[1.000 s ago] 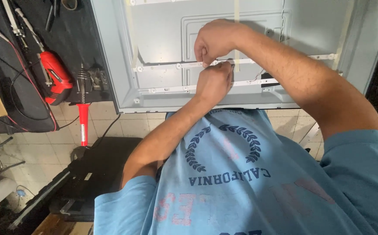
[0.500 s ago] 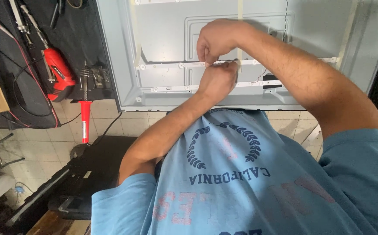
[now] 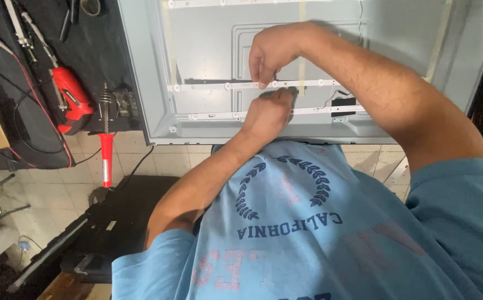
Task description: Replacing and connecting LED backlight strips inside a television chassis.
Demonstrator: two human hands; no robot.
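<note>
Opened flat screen panel (image 3: 208, 111), pale grey rectangular back tray, lying centre top

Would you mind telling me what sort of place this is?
Probably an electronics repair workshop: an opened metal display panel with light strips, a red power tool and a red-handled tool on the dark bench.

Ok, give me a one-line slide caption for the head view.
Both hands, left hand and right hand, pinch a white light strip inside an opened grey panel beside a red power tool.
</note>
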